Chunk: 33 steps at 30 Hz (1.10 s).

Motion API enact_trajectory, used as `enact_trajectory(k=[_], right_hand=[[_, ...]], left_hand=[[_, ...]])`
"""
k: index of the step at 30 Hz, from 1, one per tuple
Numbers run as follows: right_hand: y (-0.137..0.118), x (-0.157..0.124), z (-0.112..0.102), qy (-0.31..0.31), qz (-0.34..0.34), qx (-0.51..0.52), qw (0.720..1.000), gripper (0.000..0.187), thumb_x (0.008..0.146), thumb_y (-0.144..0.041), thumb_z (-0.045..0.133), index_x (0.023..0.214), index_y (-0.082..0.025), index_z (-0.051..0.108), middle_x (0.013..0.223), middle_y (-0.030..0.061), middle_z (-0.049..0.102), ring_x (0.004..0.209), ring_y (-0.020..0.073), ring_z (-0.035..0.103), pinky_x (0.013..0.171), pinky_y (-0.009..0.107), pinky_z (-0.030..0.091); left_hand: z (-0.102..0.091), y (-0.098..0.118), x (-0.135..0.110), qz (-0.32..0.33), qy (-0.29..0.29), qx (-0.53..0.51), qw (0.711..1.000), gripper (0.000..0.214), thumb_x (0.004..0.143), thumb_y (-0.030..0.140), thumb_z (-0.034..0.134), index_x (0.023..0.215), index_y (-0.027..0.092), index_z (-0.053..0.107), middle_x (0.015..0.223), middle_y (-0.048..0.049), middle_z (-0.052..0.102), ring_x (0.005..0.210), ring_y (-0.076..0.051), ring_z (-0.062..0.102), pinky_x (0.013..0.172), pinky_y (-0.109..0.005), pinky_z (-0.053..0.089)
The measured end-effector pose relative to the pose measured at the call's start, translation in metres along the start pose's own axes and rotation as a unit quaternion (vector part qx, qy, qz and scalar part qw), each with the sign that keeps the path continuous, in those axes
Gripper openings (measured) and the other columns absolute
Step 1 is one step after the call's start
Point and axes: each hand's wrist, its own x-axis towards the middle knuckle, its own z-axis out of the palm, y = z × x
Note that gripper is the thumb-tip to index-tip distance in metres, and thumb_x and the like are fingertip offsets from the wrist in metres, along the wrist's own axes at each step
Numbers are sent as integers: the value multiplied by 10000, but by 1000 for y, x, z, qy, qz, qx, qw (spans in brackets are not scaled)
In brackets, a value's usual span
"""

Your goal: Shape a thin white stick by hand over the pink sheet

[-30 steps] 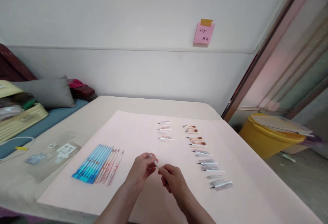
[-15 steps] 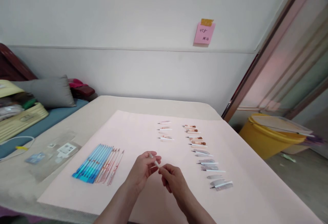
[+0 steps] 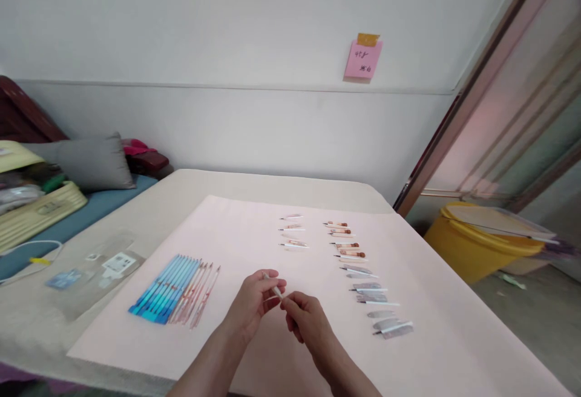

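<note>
Above the pink sheet [image 3: 254,227], my left hand [image 3: 254,300] pinches a slim whitish pen part [image 3: 274,288] between thumb and fingers. The fingertips of my right hand [image 3: 306,318] close on its lower end, so both hands grip it. Left of them lie several blue pens [image 3: 166,288] in a row, with pinkish clear pens [image 3: 197,294] alongside. Beyond my hands, white refills with dark tips [image 3: 294,244] rest beside small pen parts. On the right runs a column of refills [image 3: 379,302] with brown-capped pieces [image 3: 347,253] and grey pieces [image 3: 385,324].
A clear plastic bag [image 3: 100,276] with labels lies on the cream tabletop at the left. Past it sit a grey cushion [image 3: 102,161] and a pale yellow basket [image 3: 43,215]. At right stands a yellow bin [image 3: 472,239]. A pink note [image 3: 363,59] is taped to the wall.
Almost nothing differs. Both hands keep their grip on the pen part at nearly the same spot, and the view has shifted very slightly.
</note>
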Motion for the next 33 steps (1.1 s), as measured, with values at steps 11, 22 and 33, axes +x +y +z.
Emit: enact_trajectory(k=[11,22,33], right_hand=[[2,1,1,-3,-7,-5,1000,172,739,-276,471,626,-154,514,399,-55,463,289,43,315,323,181,199],[0,-1,1,-5,-1,-8,1000,192,753,-304,464,638,-155,505,410,-53,475,299,42,318,334,187,194],[1,-1,1,-6,-17,-9,1000,258,766,-357,479,601,-159,479,420,-47,478,312,43,328,347,193,200]], left_hand=[[-4,-6,5,-1,5,-15,1000,182,693,234,628,822,124,562,744,-84,630,650,-130,584,624,-256,464],[0,-3,3,-7,14,-36,999,291,663,130,631,937,123,533,891,-138,650,819,-196,620,688,-299,486],[-4,-6,3,-11,-6,-17,1000,177,693,214,628,822,127,543,755,-90,645,631,-131,596,668,-280,481]])
